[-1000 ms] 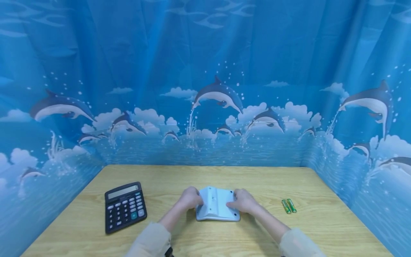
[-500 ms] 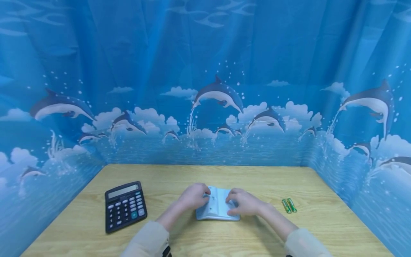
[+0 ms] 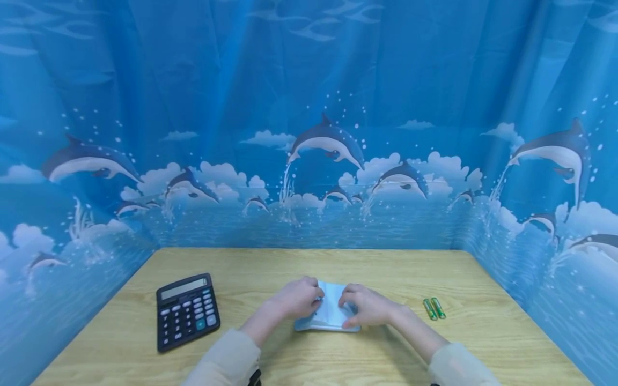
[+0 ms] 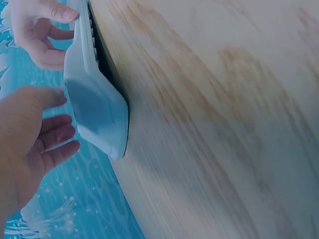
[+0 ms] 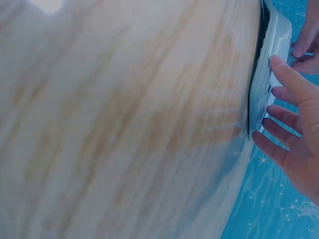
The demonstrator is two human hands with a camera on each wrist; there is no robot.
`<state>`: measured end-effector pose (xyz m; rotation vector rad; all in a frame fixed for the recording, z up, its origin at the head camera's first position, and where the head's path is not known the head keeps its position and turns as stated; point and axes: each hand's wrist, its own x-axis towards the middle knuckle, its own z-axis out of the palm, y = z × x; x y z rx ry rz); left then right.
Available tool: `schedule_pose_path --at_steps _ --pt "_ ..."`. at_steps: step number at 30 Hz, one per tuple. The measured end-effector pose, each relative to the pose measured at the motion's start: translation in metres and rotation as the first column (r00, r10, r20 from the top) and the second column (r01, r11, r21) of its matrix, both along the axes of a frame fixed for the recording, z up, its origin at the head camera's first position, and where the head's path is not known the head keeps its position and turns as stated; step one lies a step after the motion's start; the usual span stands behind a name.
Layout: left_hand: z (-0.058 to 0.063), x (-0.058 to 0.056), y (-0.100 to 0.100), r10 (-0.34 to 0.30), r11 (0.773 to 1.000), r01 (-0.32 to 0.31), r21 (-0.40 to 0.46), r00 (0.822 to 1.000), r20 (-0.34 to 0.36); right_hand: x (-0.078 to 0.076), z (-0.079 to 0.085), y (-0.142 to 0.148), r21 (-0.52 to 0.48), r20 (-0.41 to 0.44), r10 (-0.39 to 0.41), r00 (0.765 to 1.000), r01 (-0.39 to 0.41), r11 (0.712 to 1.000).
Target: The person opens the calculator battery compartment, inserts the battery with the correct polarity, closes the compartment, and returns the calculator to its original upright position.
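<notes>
A white calculator [image 3: 330, 312] lies face down at the middle of the table, its back with a raised ridge upward; keys show along its underside in the left wrist view. My left hand [image 3: 300, 298] is over the ridge on the left part of the back, fingers loosely bent. In the left wrist view that hand [image 4: 30, 139] holds nothing between thumb and fingers. My right hand [image 3: 368, 305] rests at the right part, its thumb near the lower right corner. Spread fingers of the right hand [image 5: 299, 119] touch the calculator's edge in the right wrist view.
A black calculator [image 3: 187, 311] lies face up on the left of the wooden table [image 3: 386, 268]. Two green batteries [image 3: 434, 309] lie side by side on the right. A blue dolphin-print curtain [image 3: 309, 225] encloses the table's back and sides.
Both hands have moved from the white calculator's side edges inward over its back. The left hand has since shifted slightly further right. The white calculator stays in place.
</notes>
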<state>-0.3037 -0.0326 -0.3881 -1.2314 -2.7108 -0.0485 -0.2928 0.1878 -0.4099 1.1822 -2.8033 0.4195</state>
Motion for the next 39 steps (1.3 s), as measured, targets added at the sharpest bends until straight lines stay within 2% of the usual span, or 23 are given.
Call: schedule_pose_path --at_steps 3,5,7,9,12,14,16,18,21,24,26,34,39 --pt "0.000 0.001 0.005 0.134 0.988 -0.137 0.069 0.989 0.055 0.001 0.002 0.000 0.007 0.005 0.000 1.000 0.000 1.000" --pt "0.001 0.002 0.010 0.242 0.958 -0.257 0.127 0.962 0.125 0.002 0.003 -0.001 0.015 0.017 -0.010 1.000 0.010 1.000" --pt "0.003 0.003 0.014 0.328 0.910 -0.371 0.187 0.918 0.222 0.002 0.005 -0.001 0.021 0.023 -0.016 1.000 0.015 1.000" --pt "0.004 0.004 0.019 0.387 0.864 -0.458 0.208 0.870 0.305 0.002 0.006 -0.002 0.024 0.032 -0.024 0.999 0.023 0.999" --pt "0.007 0.006 0.024 0.436 0.812 -0.542 0.214 0.809 0.396 0.002 0.005 -0.002 0.028 0.039 -0.026 0.999 0.025 0.999" --pt "0.008 0.008 0.026 0.457 0.789 -0.578 0.207 0.778 0.431 0.002 0.005 -0.002 0.032 0.048 -0.030 0.998 0.028 0.999" --pt "0.008 0.010 0.028 0.470 0.783 -0.586 0.208 0.777 0.418 0.002 0.005 -0.002 0.035 0.053 -0.029 0.998 0.028 0.999" --pt "0.008 0.011 0.030 0.479 0.789 -0.579 0.207 0.789 0.383 0.002 0.005 -0.002 0.038 0.054 -0.028 0.998 0.026 0.999" --pt "0.007 0.012 0.032 0.488 0.805 -0.557 0.205 0.818 0.304 0.002 0.005 -0.002 0.037 0.056 -0.027 0.998 0.025 0.999" --pt "0.007 0.013 0.033 0.495 0.808 -0.553 0.202 0.824 0.275 0.003 0.006 -0.002 0.032 0.050 -0.020 0.999 0.018 0.999" --pt "0.007 0.014 0.035 0.497 0.807 -0.554 0.203 0.824 0.273 0.004 0.006 -0.002 0.032 0.048 -0.019 0.999 0.017 0.999" --pt "0.009 0.016 0.036 0.500 0.793 -0.577 0.195 0.799 0.334 0.003 0.005 -0.003 0.032 0.024 -0.004 1.000 0.004 0.999" --pt "0.009 0.018 0.035 0.497 0.784 -0.586 0.205 0.790 0.360 0.003 0.005 -0.003 0.039 0.035 -0.019 0.999 0.017 0.999"
